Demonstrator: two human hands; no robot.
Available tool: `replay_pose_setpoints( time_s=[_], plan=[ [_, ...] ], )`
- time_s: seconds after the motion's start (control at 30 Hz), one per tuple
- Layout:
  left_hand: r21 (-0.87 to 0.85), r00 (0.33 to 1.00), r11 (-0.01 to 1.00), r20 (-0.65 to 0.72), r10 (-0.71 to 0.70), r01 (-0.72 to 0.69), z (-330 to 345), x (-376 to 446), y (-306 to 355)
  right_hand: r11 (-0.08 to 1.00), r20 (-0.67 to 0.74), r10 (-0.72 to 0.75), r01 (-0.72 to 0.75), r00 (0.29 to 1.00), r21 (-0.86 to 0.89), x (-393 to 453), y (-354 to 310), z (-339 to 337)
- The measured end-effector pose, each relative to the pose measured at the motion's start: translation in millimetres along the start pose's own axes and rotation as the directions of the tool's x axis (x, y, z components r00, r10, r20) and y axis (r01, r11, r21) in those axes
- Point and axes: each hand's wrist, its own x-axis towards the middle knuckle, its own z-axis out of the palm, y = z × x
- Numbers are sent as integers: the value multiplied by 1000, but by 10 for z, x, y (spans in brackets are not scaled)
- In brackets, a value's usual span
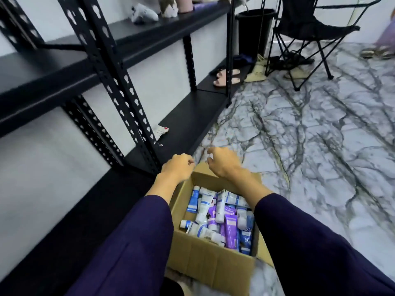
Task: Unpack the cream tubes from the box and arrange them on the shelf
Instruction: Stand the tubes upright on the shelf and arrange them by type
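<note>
An open cardboard box (213, 259) stands on the floor beside a black metal shelf rack (102, 60). It is filled with several cream tubes (215, 214) in white, blue and purple, lying jumbled. My left hand (178, 167) hovers over the box's far left corner, fingers curled in, with nothing visible in it. My right hand (224, 162) hangs over the far edge, fingers bent downward, also with nothing seen in it. Both hands are slightly blurred. The rack's lowest board (181, 124) lies just beyond my hands.
A small white packet (160, 131) and a pair of sandals (226, 76) lie on the lowest board. Bags and a cup (145, 13) sit on an upper board. A black bin (254, 24) and a folding chair (310, 28) stand farther back on the marble-pattern floor (310, 135).
</note>
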Motion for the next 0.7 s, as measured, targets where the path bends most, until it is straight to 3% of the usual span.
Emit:
replay_pose_setpoints(
  time_s=[0.3,0.5,0.6,0.7],
  plan=[
    [-99,974,992,221,-50,74,1471,403,-422,977,277,213,-210,937,-41,-174,895,1494],
    [-165,930,971,352,-106,173,2191,248,-834,944,434,296,-330,851,3,-557,1038,2337],
    [-110,908,978,401,-119,176,2341,120,-1001,921,520,296,-385,801,68,-763,972,2638],
    [100,882,989,451,-139,105,2367,31,-1164,865,544,349,-486,763,127,-843,911,2753]
  ],
)
